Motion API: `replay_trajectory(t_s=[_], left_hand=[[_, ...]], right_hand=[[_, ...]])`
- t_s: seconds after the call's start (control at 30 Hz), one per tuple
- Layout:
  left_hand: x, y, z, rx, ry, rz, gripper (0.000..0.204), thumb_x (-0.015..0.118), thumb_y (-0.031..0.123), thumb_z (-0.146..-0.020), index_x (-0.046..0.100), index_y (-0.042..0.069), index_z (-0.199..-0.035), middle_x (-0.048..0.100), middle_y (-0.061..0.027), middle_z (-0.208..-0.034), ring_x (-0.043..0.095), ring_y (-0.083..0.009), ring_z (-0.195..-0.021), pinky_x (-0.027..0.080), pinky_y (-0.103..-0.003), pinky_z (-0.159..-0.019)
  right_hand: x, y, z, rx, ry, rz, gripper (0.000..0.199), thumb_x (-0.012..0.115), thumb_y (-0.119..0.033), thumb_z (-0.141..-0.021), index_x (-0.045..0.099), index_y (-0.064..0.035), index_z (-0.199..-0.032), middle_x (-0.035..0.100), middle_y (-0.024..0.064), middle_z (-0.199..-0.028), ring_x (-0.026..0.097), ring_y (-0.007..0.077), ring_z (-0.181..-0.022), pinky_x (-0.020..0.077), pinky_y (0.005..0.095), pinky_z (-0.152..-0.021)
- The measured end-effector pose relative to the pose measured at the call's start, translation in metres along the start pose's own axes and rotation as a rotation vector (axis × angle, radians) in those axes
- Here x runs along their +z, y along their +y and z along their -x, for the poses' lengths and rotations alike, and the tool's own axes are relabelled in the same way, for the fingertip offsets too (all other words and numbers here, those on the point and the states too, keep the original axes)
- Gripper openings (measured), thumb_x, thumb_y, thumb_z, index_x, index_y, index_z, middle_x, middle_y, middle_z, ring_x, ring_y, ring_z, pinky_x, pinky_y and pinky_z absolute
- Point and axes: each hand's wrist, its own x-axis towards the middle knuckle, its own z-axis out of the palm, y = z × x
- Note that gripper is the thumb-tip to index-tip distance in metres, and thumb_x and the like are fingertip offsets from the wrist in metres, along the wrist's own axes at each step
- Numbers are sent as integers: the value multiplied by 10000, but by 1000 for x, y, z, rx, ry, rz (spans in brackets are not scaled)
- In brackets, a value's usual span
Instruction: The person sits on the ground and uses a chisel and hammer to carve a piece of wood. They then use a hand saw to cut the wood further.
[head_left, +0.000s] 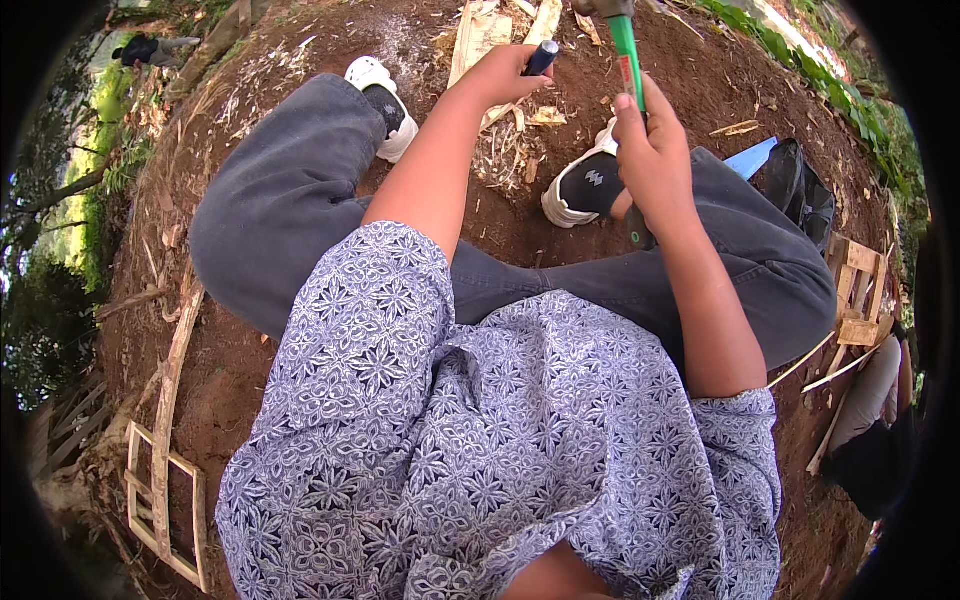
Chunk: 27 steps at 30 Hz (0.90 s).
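My left hand reaches forward with its fingers wrapped around a chisel-like tool with a dark blue handle. The handle's end points up; its working end is hidden by the hand. To the right, my right hand grips a hammer by its green handle, thumb laid along it. The grey hammer head stands at the top edge, partly cut off. Below the fist shows the handle's dark butt. A pale wooden board lies on the ground beyond my left hand, partly covered by it.
Wood shavings litter the red soil between my white shoes. At right lie a black plastic bag, a blue piece and a wooden frame. Another frame lies at lower left. A person is far left; another person's leg shows right.
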Motion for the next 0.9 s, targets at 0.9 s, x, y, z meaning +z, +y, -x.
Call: replay_trajectory(t_s=[0.9], left_hand=[[9, -20, -52, -40, -77, 186, 150, 764, 78, -890, 666, 12, -981, 672, -39, -760, 626, -123, -647, 509, -317, -585]], right_hand=[[-25, 26, -52, -11, 44, -185, 360, 554, -231, -1059, 518, -77, -1383, 479, -45, -716, 436, 39, -555, 368, 226, -490]])
